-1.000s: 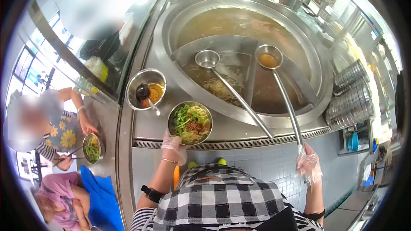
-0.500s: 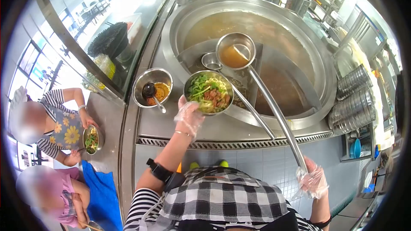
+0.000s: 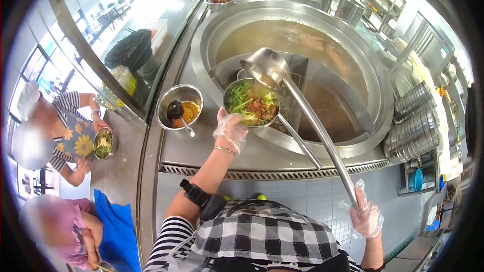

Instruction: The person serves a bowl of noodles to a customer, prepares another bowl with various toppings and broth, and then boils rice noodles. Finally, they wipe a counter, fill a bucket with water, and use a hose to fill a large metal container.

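My left hand (image 3: pixel 230 132), in a clear plastic glove, is closed on the near-left rim of a metal bowl (image 3: pixel 227 105) holding noodles, greens and chopped meat. In my gloved right hand (image 3: pixel 366 216) is the handle end of a long ladle (image 3: pixel 322 138). The ladle's head is tipped over the bowl's far edge, with its rounded underside facing up. Behind the bowl lies a large round steel cooking vat (image 3: pixel 204 35) of broth with inner dividers. A second, thinner handle (image 3: pixel 301 143) slants out from under the bowl across the vat's rim.
On the counter at left stands a steel bowl (image 3: pixel 164 95) of red oil with a spoon (image 3: pixel 186 127). Stacked metal bowls (image 3: pixel 413 133) stand right of the vat. Across the glass partition (image 3: pixel 166 60), a person (image 3: pixel 75 131) holds a bowl of food; another sits nearby.
The ladle's head has swung left and tipped from level, with broth in it, to pouring position over the bowl. My left hand and the bowl have shifted slightly right.
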The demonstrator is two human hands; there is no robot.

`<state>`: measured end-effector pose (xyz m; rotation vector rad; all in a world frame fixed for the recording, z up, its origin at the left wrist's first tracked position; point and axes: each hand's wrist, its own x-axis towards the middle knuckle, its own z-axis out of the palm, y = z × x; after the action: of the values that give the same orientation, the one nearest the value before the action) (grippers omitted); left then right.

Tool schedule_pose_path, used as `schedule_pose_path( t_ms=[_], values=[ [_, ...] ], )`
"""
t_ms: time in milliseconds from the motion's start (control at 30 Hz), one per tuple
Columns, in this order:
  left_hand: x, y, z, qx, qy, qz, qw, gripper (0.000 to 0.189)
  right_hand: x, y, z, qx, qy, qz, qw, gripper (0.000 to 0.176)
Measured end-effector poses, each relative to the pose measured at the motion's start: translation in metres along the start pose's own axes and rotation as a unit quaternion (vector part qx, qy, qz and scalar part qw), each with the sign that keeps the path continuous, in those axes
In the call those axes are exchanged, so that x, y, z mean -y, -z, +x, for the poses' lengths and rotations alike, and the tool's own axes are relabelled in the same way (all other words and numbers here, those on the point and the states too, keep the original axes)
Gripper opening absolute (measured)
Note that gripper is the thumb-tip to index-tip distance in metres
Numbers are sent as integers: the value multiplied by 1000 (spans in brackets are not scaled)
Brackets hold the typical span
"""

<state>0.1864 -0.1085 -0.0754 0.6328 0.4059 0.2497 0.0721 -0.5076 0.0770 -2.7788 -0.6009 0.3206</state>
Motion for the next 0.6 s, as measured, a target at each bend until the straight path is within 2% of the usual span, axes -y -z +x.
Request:
schedule_pose_path(
  t_ms=[67,133,167,233,267,300,367,400,433,467,500,533,600],
  values=[
    [0,-7,-4,-6,-5,-17,1000,61,-4,-1,2,11,-6,-39,999,60],
    [0,-8,-7,-8,0,-20,1000,62,-12,-16,2,-57,43,48,996,60],
    [1,-8,-7,-9,6,-23,1000,62,-12,-18,8,-57,44,49,996,60],
    [2,-5,-13,11,4,-25,1000,62,-11,-23,20,-145,90,123,978,59],
    [1,-2,-15,30,6,-29,999,61,-12,-24,22,-120,0,228,966,57],
    [-1,1,-22,28,5,-28,999,61,-20,-26,27,-118,1,229,966,57],
    [-8,10,-38,58,45,-113,991,60,-33,-23,40,-117,-10,127,985,55],
    [-9,25,-41,208,-115,168,957,59,-28,-18,48,-94,-75,149,981,55],
    [-10,40,-43,262,-329,370,828,57,-31,-16,56,-98,-82,148,981,55],
    [-27,21,-70,202,-129,154,959,53,-39,-24,64,-105,-95,110,984,53],
    [-37,12,-83,116,87,-78,986,50,-45,-29,73,-108,-107,70,986,51],
    [-34,16,-85,117,92,-78,986,50,-51,-33,80,-108,-112,70,985,51],
    [-27,25,-83,100,75,-16,992,47,-62,-36,96,-61,-101,-70,991,46]
  ],
)
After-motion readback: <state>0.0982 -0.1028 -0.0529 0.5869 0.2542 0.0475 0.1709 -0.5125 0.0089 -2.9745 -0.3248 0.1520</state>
